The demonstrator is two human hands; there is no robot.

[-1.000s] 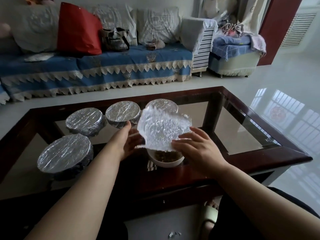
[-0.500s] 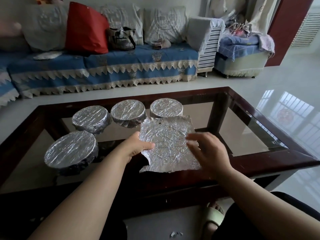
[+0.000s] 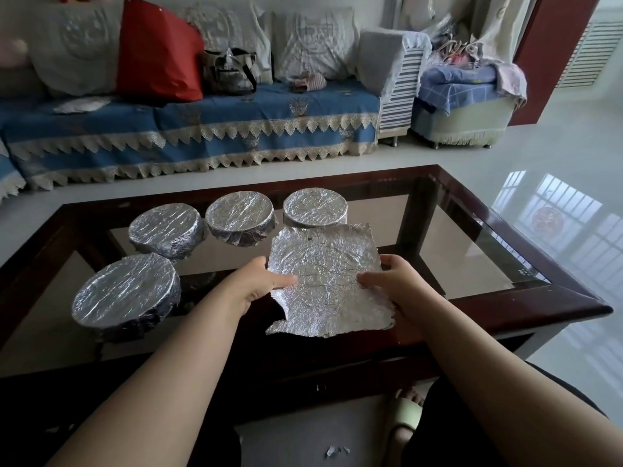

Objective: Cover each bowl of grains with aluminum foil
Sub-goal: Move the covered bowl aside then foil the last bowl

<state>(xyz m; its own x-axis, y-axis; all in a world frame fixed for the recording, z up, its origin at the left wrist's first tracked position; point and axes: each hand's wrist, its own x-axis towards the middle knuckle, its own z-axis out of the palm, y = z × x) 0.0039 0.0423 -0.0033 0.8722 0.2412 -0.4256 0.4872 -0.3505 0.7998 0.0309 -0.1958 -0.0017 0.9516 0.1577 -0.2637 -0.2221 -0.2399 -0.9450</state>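
Nearest of all, small scraps of foil (image 3: 337,451) lie on the pale floor (image 3: 303,433) beside a foot in a light green slipper (image 3: 404,420). Above them two bare forearms reach forward over the dark wooden edge of the tabletop (image 3: 526,308). The left hand (image 3: 256,284) pinches the left edge of a crinkled foil sheet (image 3: 330,281), its thumb lying on top of the sheet and the other fingers hidden below. The right hand (image 3: 397,284) grips the right edge, its fingers curled over the foil. The sheet lies spread roughly flat near the front of the tabletop, ragged along its near edge, and it hides whatever is under it. To the left, close to the front, stands a foil-covered bowl (image 3: 125,294), the foil pulled down tight round its sides. Further back three more covered bowls stand in a row: the left bowl (image 3: 166,230), the middle bowl (image 3: 240,217) and the right bowl (image 3: 315,207), whose near side sits just behind the far edge of the loose sheet. Beyond the tabletop, across a strip of floor, a sofa (image 3: 202,129) with a blue lace-trimmed cover carries a red cushion (image 3: 158,52), a dark bag (image 3: 229,72) and pale cushions, and a small covered armchair (image 3: 465,99) stands to its right.
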